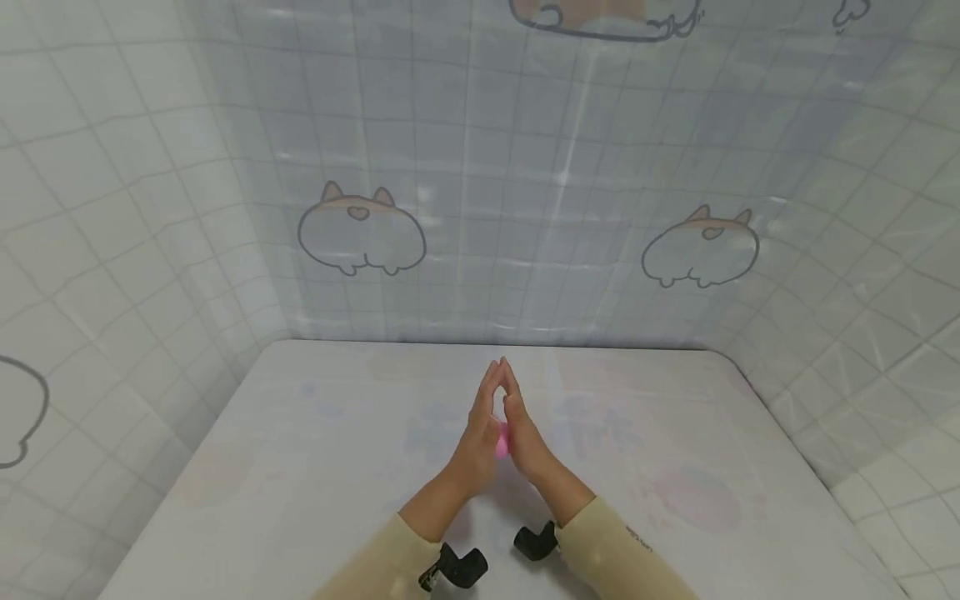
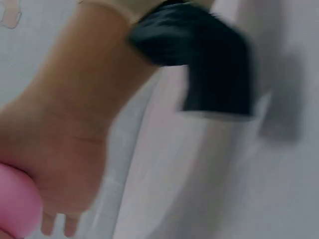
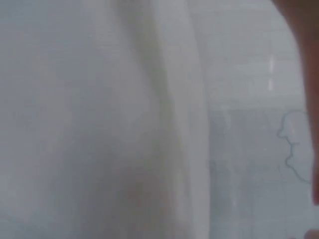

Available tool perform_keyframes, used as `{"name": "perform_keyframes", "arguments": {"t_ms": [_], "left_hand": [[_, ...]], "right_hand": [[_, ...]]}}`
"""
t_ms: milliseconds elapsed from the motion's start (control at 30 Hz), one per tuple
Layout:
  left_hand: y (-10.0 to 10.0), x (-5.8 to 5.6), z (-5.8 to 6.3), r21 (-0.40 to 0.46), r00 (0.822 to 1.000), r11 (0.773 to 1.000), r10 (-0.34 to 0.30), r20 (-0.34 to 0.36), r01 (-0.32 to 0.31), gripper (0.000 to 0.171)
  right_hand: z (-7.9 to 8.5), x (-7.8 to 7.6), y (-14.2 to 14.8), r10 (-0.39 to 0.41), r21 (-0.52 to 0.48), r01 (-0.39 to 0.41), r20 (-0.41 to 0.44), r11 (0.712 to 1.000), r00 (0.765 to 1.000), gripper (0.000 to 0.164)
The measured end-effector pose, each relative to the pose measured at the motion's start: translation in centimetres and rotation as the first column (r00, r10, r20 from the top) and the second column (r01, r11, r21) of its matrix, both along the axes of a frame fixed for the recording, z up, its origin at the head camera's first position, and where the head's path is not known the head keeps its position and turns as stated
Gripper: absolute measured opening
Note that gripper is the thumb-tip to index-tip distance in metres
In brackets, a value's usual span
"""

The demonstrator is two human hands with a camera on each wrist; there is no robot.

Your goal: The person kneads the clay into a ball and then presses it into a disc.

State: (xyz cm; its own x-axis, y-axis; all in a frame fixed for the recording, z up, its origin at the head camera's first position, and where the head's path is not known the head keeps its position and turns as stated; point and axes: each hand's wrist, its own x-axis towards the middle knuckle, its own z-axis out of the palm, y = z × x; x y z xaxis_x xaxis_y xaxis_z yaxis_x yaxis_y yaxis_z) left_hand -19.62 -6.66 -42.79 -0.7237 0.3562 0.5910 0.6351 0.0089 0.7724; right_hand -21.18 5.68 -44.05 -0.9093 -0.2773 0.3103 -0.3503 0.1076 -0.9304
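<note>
A smooth, round pink lump (image 1: 502,440) sits between the two palms above the tabletop; whether it is a ball or a piece of clay I cannot tell. My left hand (image 1: 476,446) presses it from the left with straight fingers, and my right hand (image 1: 527,439) from the right. The fingertips of both hands come together at the far end. In the left wrist view, the pink lump (image 2: 19,201) lies against the palm of the left hand (image 2: 62,154). Only a strip of the right hand (image 3: 310,94) shows in the right wrist view.
A white table (image 1: 315,467) with faint coloured blotches lies under the hands. Pale grid-patterned sheeting (image 1: 480,275) with cartoon animals stands around it at the back and sides. A black wrist mount (image 1: 463,568) is on the left forearm, another black mount (image 1: 535,543) on the right.
</note>
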Motion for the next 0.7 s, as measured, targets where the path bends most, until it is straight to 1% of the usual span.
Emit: {"name": "perform_keyframes", "arguments": {"t_ms": [67, 100, 200, 267, 333, 433, 500, 533, 600, 700], "left_hand": [[-0.2, -0.3, 0.3, 0.024, 0.999, 0.999, 0.034, 0.005, -0.034, 0.082], [-0.4, -0.5, 0.4, 0.034, 0.999, 0.998, 0.050, 0.011, -0.051, 0.083], [-0.7, -1.0, 0.4, 0.054, 0.995, 0.994, 0.091, 0.026, -0.092, 0.083], [-0.8, -1.2, 0.3, 0.055, 0.992, 0.991, 0.116, 0.038, -0.118, 0.082], [-0.9, -1.4, 0.0, 0.057, 0.990, 0.989, 0.129, 0.065, -0.133, 0.079], [-0.8, -1.4, -0.5, 0.041, 0.985, 0.990, 0.131, 0.116, -0.136, 0.073], [-0.6, -1.3, -0.9, 0.022, 0.984, 0.993, 0.114, 0.134, -0.118, 0.068], [-0.5, -1.2, -1.1, 0.008, 0.985, 0.995, 0.098, 0.146, -0.100, 0.065], [-0.2, -0.9, -1.4, -0.026, 0.985, 0.998, 0.057, 0.164, -0.053, 0.062], [0.1, -0.3, -1.6, -0.035, 0.981, 0.999, -0.033, 0.192, 0.040, 0.062]], "right_hand": [[-0.2, 0.2, -0.3, 0.018, 0.050, -0.016, -0.025, 0.999, 1.000, 0.074], [-0.3, 0.4, -0.5, 0.026, 0.058, -0.024, -0.036, 0.998, 0.999, 0.071], [-0.3, 1.0, -1.0, 0.070, 0.037, -0.067, -0.108, 0.997, 0.992, 0.069], [-0.1, 1.5, -1.2, 0.097, 0.018, -0.096, -0.161, 0.995, 0.982, 0.070], [0.2, 1.8, -1.3, 0.116, 0.002, -0.118, -0.228, 0.993, 0.967, 0.071], [0.8, 2.1, -1.3, 0.097, -0.022, -0.108, -0.303, 0.994, 0.948, 0.072], [1.4, 2.0, -1.2, 0.051, -0.045, -0.070, -0.336, 0.997, 0.941, 0.072], [1.7, 2.0, -1.1, 0.021, -0.056, -0.042, -0.338, 0.998, 0.941, 0.073], [2.4, 1.7, -0.8, -0.046, -0.074, 0.023, -0.332, 0.997, 0.942, 0.075], [3.1, 1.0, -0.3, -0.128, -0.088, 0.107, -0.292, 0.990, 0.948, 0.078]]}}
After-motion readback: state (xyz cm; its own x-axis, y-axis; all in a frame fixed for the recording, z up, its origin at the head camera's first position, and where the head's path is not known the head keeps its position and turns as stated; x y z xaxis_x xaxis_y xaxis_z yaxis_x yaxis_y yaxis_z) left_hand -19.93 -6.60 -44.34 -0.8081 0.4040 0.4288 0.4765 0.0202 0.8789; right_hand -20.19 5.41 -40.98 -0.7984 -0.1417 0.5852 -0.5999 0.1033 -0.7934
